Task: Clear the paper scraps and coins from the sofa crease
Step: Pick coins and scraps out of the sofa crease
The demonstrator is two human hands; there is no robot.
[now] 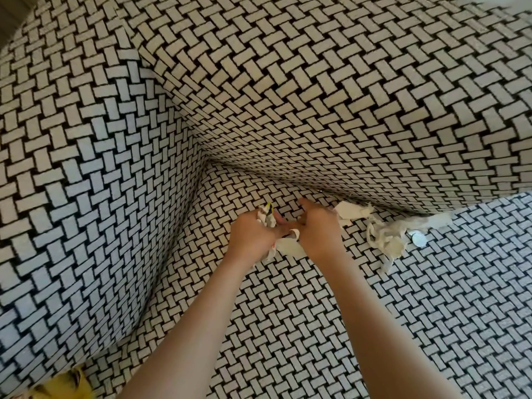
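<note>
Down at the corner of the sofa (pixel 288 326), left hand (pixel 253 234) clutches a wad of scraps (pixel 266 218), right hand (pixel 318 228) pinching its lower end. Loose scraps (pixel 383 239) and coins (pixel 418 239) lie rightward by the crease (pixel 259 176); better to pack the wad tight before reaching.

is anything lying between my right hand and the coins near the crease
Yes. A loose pile of paper scraps lies on the seat cushion between the right hand and the coins, and its right edge seems to overlap them. Nothing else visible is in the way.
</note>
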